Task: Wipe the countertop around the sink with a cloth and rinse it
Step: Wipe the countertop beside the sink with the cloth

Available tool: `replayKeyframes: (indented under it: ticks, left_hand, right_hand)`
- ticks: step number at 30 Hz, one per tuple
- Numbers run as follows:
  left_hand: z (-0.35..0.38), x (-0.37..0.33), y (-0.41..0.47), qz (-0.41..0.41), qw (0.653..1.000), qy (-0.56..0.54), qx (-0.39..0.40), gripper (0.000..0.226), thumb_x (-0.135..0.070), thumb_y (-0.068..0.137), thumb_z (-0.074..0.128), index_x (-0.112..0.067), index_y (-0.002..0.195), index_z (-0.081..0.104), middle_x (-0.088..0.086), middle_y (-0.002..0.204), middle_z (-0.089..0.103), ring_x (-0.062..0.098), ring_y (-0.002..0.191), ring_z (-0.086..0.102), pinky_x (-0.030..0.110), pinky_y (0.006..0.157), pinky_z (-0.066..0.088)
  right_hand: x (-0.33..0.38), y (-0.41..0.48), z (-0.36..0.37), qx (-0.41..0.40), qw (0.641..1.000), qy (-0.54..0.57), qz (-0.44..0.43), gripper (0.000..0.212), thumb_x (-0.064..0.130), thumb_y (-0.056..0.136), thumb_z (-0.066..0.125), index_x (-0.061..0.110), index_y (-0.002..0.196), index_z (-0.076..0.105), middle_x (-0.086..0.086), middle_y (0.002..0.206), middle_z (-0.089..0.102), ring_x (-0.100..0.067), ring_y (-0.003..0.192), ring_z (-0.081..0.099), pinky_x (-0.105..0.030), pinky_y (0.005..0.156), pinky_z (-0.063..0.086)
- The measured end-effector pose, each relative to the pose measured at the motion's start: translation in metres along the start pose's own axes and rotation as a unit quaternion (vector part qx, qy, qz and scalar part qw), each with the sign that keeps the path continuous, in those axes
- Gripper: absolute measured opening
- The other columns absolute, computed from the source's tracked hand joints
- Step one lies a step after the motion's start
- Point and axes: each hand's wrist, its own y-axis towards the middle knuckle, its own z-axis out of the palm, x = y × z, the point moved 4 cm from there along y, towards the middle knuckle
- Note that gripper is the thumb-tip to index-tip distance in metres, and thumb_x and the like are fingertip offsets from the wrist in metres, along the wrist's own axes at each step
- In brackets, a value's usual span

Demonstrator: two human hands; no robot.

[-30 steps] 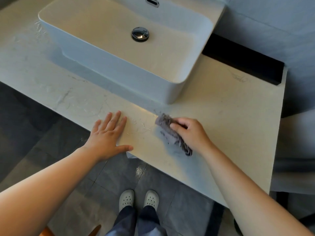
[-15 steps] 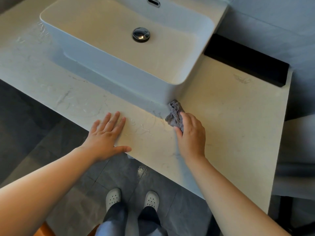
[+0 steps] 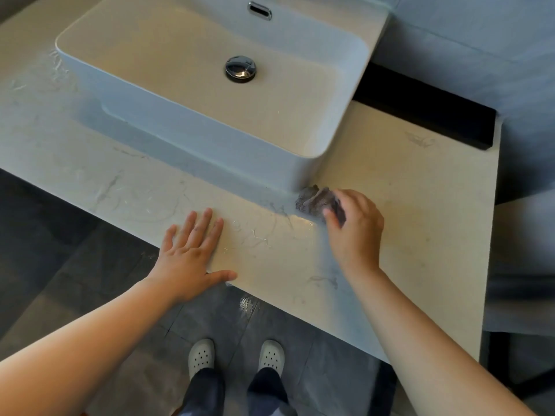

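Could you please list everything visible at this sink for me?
countertop: one, pale marbled, across the frame
sink: one, white, on the countertop
drain plug: one, chrome, middle of the sink
overflow slot: one, chrome, sink's back wall
cloth: one, grey, at the sink's near right corner
recess: one, black, behind the countertop's right part
floor: grey tiles, below
clogs: two, white, on the floor
left hand: one, flat on the countertop's front edge
right hand: one, gripping the cloth
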Motion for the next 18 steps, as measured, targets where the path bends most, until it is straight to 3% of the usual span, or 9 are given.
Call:
replayKeyframes:
  ticks: [2,4,12,18]
  left_hand:
    - [-0.001,0.0,0.0,0.001,1.0,-0.003,-0.002,0.112,-0.091,0.056,0.002,-0.026,0.143,-0.027,-0.003,0.15,-0.036,0.022,0.138,-0.033,0.048,0.116,-0.009]
    - [-0.001,-0.001,0.001,-0.001,1.0,0.002,0.001,0.111,-0.09,0.057,0.001,-0.026,0.143,-0.027,-0.003,0.15,-0.037,0.023,0.138,-0.033,0.048,0.116,-0.009]
    - [0.001,0.0,0.0,-0.001,1.0,0.007,0.01,0.109,-0.09,0.057,-0.002,-0.026,0.141,-0.032,-0.002,0.148,-0.041,0.023,0.137,-0.036,0.049,0.116,-0.011]
    - [0.002,0.001,0.0,0.005,1.0,0.01,0.008,0.109,-0.09,0.057,-0.005,-0.025,0.139,-0.033,-0.001,0.148,-0.04,0.025,0.137,-0.035,0.049,0.116,-0.01]
  right_hand:
    - [0.003,-0.005,0.015,0.04,0.997,-0.061,-0.037,0.043,0.024,0.076,0.073,0.015,0.118,0.064,-0.004,0.113,0.065,-0.027,0.107,0.057,-0.05,0.099,0.036]
    - [-0.004,-0.002,0.026,0.071,0.994,-0.083,-0.016,0.046,0.028,0.079,0.072,0.017,0.122,0.061,-0.003,0.114,0.064,-0.026,0.108,0.057,-0.051,0.101,0.033]
    - [-0.004,-0.006,0.033,0.028,0.999,-0.036,-0.017,0.032,0.031,0.077,0.067,0.013,0.104,0.071,-0.009,0.092,0.059,-0.032,0.083,0.057,-0.04,0.075,0.041]
    - [0.024,-0.086,0.026,0.052,0.998,-0.011,-0.042,0.037,0.04,0.083,0.054,0.016,0.108,0.07,-0.003,0.089,0.056,-0.023,0.08,0.054,-0.035,0.073,0.04]
